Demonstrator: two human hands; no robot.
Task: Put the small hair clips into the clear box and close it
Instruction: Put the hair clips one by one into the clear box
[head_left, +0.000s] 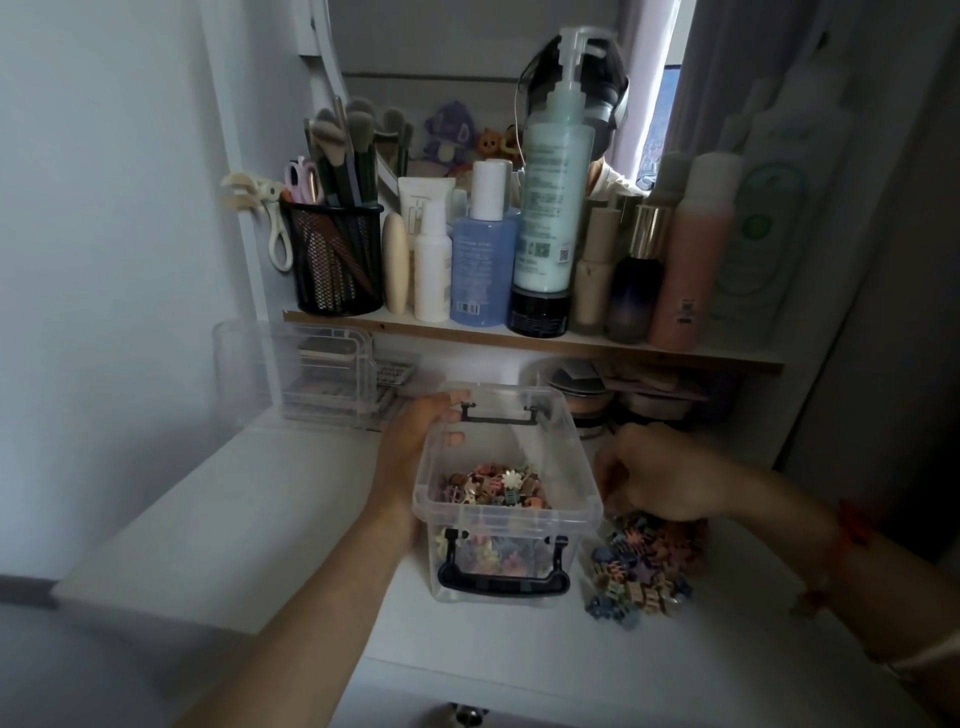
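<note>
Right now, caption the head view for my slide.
Left hand grips the open clear box of hair clips; right hand curls over the loose pile beside it.

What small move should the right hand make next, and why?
Probably close the right hand on some clips and carry them over the box. It hangs curled over the pile of clips lying on the table right of the box; whether it already grips any is unclear. The box is open, partly filled, and the left hand holds its left side.
</note>
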